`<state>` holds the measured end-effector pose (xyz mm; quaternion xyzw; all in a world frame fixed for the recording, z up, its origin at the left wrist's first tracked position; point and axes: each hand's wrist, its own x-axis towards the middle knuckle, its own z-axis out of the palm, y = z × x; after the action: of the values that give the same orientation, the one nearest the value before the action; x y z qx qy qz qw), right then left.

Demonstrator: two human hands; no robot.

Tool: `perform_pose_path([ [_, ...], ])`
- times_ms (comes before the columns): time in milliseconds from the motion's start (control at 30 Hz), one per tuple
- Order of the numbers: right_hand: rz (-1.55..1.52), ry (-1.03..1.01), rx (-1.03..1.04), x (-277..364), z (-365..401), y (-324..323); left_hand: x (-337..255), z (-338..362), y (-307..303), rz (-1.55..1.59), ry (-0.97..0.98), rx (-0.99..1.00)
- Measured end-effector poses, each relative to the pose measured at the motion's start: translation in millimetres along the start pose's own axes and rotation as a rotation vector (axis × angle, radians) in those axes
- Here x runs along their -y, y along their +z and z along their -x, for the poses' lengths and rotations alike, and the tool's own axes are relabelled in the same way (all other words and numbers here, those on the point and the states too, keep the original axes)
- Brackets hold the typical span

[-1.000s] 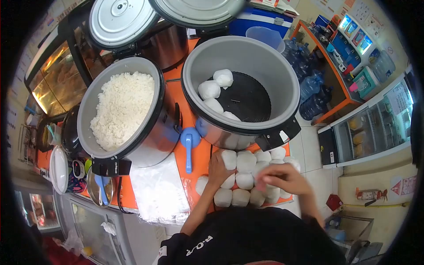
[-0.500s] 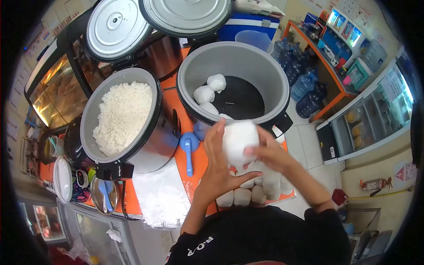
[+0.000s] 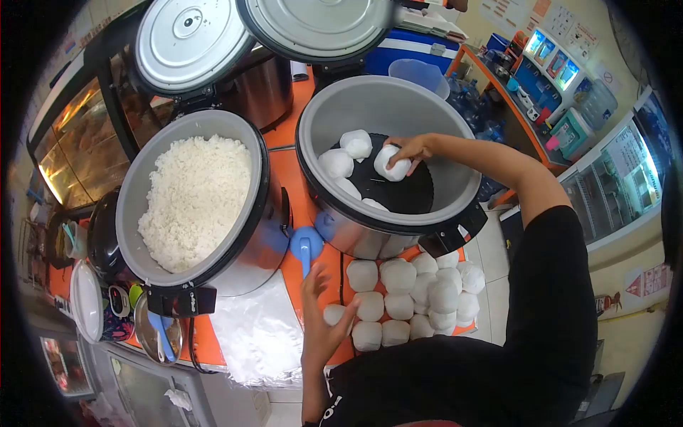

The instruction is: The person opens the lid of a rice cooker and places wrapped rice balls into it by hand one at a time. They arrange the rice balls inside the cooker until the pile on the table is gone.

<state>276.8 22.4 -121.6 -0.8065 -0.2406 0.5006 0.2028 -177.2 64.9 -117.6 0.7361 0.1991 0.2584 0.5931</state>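
Observation:
My right hand [image 3: 415, 148] reaches into the right rice cooker [image 3: 384, 89], its fingers closed round a white wrapped rice bundle [image 3: 390, 168] above the dark round bottom. Several similar bundles [image 3: 336, 164] lie at the left side inside that pot. My left hand [image 3: 324, 313] is held over the orange counter with fingers spread and nothing in it, beside the rows of white wrapped bundles [image 3: 396, 275] in front of the pot. Close to its fingertips is a blue rice paddle [image 3: 306, 245] on a round blue holder.
The left rice cooker [image 3: 128, 213] stands open, full of white rice [image 3: 196, 203]. Thin white sheets [image 3: 252, 327] lie stacked at the counter's front. Raised metal lids [image 3: 186, 46] lean behind both pots. A bowl [image 3: 153, 327] with a blue paddle sits at the left.
The white bundle, earlier between both hands over the counter, is now inside the right cooker in my right hand. My left hand has let go and dropped lower left.

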Motion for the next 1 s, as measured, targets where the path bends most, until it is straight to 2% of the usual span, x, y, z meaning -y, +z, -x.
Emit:
perform_pose_path([
  [100, 0.39, 0.109, -0.108, 7.6, -22.2, -1.4, 26.9, 18.2, -15.5, -0.015, -0.14, -0.082],
  [167, 0.647, 0.108, -0.198, 7.5, -18.8, 12.7, 33.6, 26.1, -18.6, -0.001, -0.226, -0.133],
  [233, 0.913, 0.091, -0.303, 28.3, 6.9, 27.2, 30.8, 18.5, -12.3, 0.001, -0.204, -0.136],
  [267, 0.791, 0.106, -0.288, 40.6, 28.3, 43.6, 29.4, 13.4, -8.6, -0.007, -0.169, -0.123],
  [367, 1.098, -0.112, -0.351, 8.2, -17.8, 34.9, 15.0, -2.9, 2.0, -0.017, -0.063, -0.103],
  [467, 0.977, -0.294, -0.585, -7.4, -64.1, 16.6, 4.5, -9.5, 6.8, 0.014, -0.028, -0.092],
  [567, 1.016, -0.447, -0.374, 5.4, -66.1, -6.9, -9.2, -6.8, -5.9, -0.048, 0.128, 0.09],
  [633, 1.098, -0.485, -0.263, 31.4, -27.0, -23.2, -27.0, 2.7, -26.8, 0.085, 0.094, 0.234],
  [667, 1.141, -0.504, -0.207, 48.2, 4.1, -29.4, -37.0, 7.6, -46.2, 0.239, 0.162, 0.317],
  [733, 0.973, -0.723, -0.489, 65.1, 68.1, -32.2, -63.2, 11.0, -82.7, 0.407, 0.31, 0.513],
  [767, 0.787, -0.818, -0.607, 76.2, 113.9, -23.2, -81.8, 5.9, -101.4, 0.443, 0.411, 0.651],
  [833, 0.487, -0.952, -0.766, 89.7, 217.2, 11.0, -125.3, -5.8, -121.6, 0.382, 0.556, 0.901],
  [900, 0.311, -1.095, -0.798, 61.3, 284.2, 43.1, -171.7, -17.6, -124.0, 0.21, 0.679, 1.126],
  [933, 0.246, -0.994, -0.7, 48.1, 321.8, 63.0, -192.4, -22.0, -121.5, 0.118, 0.727, 1.209],
  [967, 0.321, -1.1, -0.685, 28.5, 341.2, 75.8, -211.3, -23.3, -117.9, 0.032, 0.767, 1.285],
  [1000, 0.349, -1.098, -0.617, 7.2, 354.5, 86.9, -227.9, -23.1, -114.8, -0.049, 0.792, 1.351],
])
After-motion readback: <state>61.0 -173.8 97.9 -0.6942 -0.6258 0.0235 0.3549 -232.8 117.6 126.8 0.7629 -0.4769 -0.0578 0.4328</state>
